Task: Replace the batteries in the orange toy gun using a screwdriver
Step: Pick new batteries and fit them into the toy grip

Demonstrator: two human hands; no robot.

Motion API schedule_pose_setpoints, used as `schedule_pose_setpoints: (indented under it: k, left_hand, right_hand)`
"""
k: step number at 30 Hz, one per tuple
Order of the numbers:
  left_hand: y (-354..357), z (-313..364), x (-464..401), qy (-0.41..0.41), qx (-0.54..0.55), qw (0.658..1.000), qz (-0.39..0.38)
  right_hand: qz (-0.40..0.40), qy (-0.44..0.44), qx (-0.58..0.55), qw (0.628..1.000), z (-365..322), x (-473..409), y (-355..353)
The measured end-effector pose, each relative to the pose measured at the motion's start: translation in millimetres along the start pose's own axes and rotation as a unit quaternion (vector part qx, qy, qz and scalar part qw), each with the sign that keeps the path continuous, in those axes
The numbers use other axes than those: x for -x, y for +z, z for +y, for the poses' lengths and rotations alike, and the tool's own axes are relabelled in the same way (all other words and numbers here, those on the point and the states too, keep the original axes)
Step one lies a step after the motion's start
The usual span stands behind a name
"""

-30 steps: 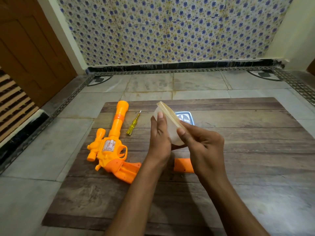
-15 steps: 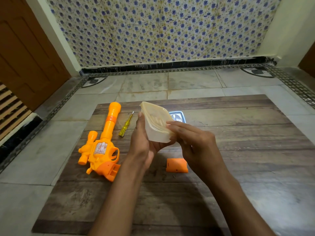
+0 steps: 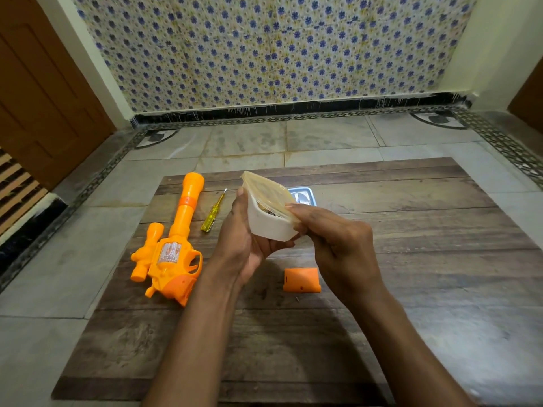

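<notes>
I have the white tub [image 3: 269, 224] cupped in my left hand [image 3: 244, 248], fingers wrapped under its base and thumb up along the left wall, while my right hand [image 3: 338, 245] pinches the near right edge of its thin yellowish lid [image 3: 266, 190] and peels it up; the lid is lifted at that side and still seated at the far left. Through the gap I can just see something dark and metallic inside, which I take to be the batteries, though I cannot tell for sure. The tub should be light and a little flexible, so I judge a gentle hold underneath is enough, and squeezing the walls would only make the lid bind; the lid looks soft and bendy, best worked off from a corner. The gun [image 3: 170, 245] lies on the wooden surface [image 3: 411, 274] to my left, barrel pointing far, grip toward me. It is hard orange plastic with a lighter orange grip, a small scope on its left side and a silvery sticker on the body; it should be light, stiff and slightly slick, easiest to take by the barrel or the body. Its battery cover [image 3: 302, 279] lies off, near my right wrist. The screwdriver [image 3: 213, 212], yellow see-through handle, lies just right of the barrel. A metal tray [image 3: 305, 195] sits behind the tub.
</notes>
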State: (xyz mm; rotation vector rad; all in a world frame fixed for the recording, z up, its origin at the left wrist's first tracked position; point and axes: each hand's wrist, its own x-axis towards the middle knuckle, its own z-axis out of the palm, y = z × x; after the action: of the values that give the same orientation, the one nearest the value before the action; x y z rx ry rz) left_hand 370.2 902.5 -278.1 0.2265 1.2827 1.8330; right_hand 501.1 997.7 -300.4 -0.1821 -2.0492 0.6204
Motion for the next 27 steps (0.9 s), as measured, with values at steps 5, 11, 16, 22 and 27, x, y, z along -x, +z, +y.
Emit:
schedule_pose_setpoints:
  k: [5,11,16,22,27]
  left_hand:
    - [-8,3,3,-0.01,-0.031,0.999,-0.008]
    - [-9,0,9,-0.046,-0.058,0.997,-0.003]
    - [-10,-2,9,-0.077,-0.079,0.994,-0.025]
    - [-3,-5,4,-0.052,-0.058,0.996,-0.032]
    - [3,-9,3,-0.044,-0.039,0.998,-0.035]
  right_hand:
    - [0.041,0.034,-0.017,0.998,7,-8,-13]
    - [0.083,0.11,0.014,0.99,13,-12,-19]
    - [0.208,0.372,-0.134,0.895,23,-12,-25]
    - [0.373,0.536,-0.32,0.686,34,-14,-34]
    - [0.389,0.586,-0.387,0.596,44,-13,-25]
